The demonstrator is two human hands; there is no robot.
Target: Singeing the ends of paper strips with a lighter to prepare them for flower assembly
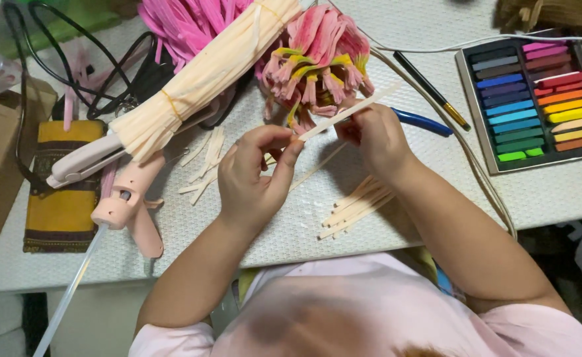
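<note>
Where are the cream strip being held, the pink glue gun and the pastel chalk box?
cream strip [344, 114], head view, mid-length between the two hands.
pink glue gun [129, 198], head view, on its body above the handle.
pastel chalk box [479, 142], head view, on the left rim of the tray.

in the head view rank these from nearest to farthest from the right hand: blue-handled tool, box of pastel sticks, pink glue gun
Measured from the right hand, which holds a cream strip:
1. Blue-handled tool: just beside the hand, on its outer side.
2. Box of pastel sticks: further out at the table's right edge.
3. Pink glue gun: across the table, beyond the left hand.
</note>
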